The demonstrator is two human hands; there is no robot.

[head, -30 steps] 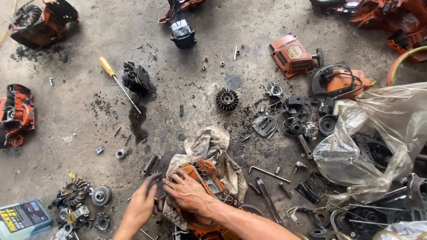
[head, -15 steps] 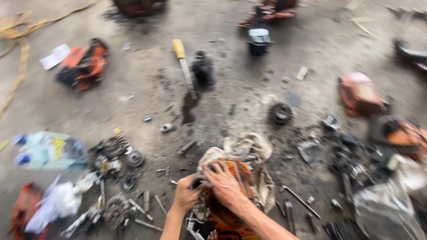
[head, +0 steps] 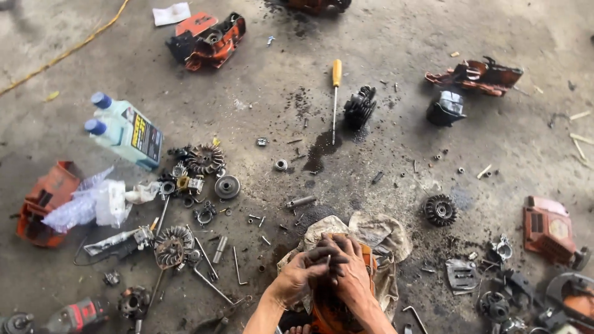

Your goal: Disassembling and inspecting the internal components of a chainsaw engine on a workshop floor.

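Now brought together at the bottom edge, over the housing (head: 369,252): left hand (head: 296,277) drawn in from the loose bits at its side, right hand (head: 351,273) kept on top. Fingers (head: 322,253) of both curled tight and bunched against each other, pressing on the housing's upper part, with a thin pale sliver between them, too small to identify. Means two-handed work on the one piece, nothing else held. Sits on a rag (head: 380,232) on the floor (head: 247,93), housing mostly hidden under the hands. Tight on the left: rods, bolts and a flywheel (head: 173,246) just beside the left forearm. Roomier to the right, only a hex key (head: 416,316) near the elbow and a black gear (head: 440,210) a little off. Bare floor straight ahead up to a dark oil stain (head: 318,151). Beyond that, well apart, a screwdriver (head: 335,99) beside a finned cylinder (head: 359,106); bottles (head: 127,130) far left.
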